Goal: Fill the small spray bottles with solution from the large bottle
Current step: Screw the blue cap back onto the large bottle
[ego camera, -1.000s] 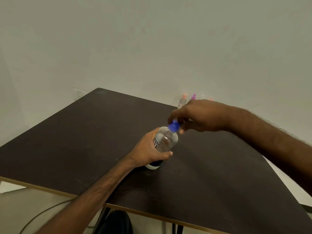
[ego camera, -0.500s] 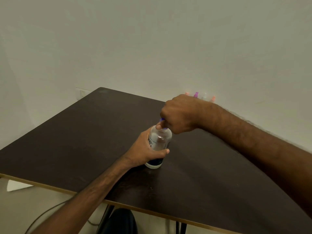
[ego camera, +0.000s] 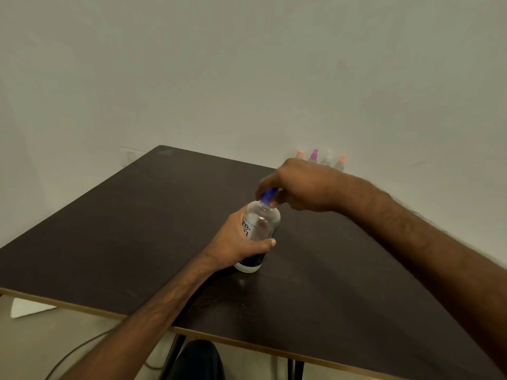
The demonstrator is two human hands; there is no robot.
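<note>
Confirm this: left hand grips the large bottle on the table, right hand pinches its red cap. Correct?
No: the head view shows the cap is blue, not red. The left hand does grip the large bottle on the table, and the right hand pinches that cap.

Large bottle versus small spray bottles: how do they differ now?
The large bottle is gripped, left hand round its body, right hand on its blue cap; the small spray bottles stand untouched. The large bottle is central on the table; the small spray bottles line its far edge. All have tops on.
</note>
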